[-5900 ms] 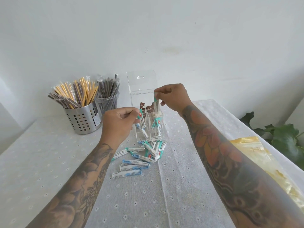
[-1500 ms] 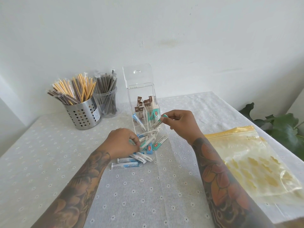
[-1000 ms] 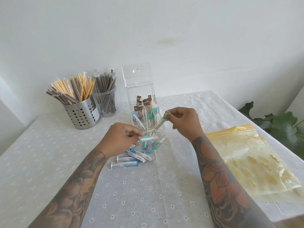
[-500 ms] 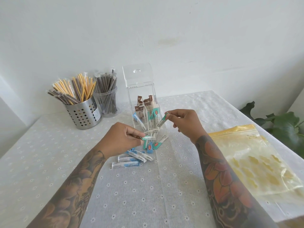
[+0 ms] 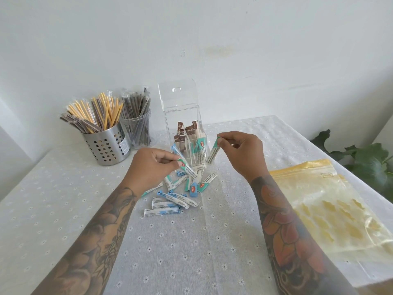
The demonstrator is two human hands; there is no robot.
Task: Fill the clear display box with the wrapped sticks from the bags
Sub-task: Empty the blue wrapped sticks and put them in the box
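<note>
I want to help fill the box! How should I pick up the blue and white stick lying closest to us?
Pinch the blue-and-white stick across its middle from above. It lies flat on the tablecloth, at the pile's near edge, so probably nothing blocks your fingers.

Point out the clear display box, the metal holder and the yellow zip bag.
clear display box (image 5: 179, 103): head view, upper front wall.
metal holder (image 5: 105, 145): head view, perforated side.
yellow zip bag (image 5: 319, 192): head view, flat plastic face.

Bright, even daylight, faint shadows, sharp centre, wide-angle bending at edges
</note>
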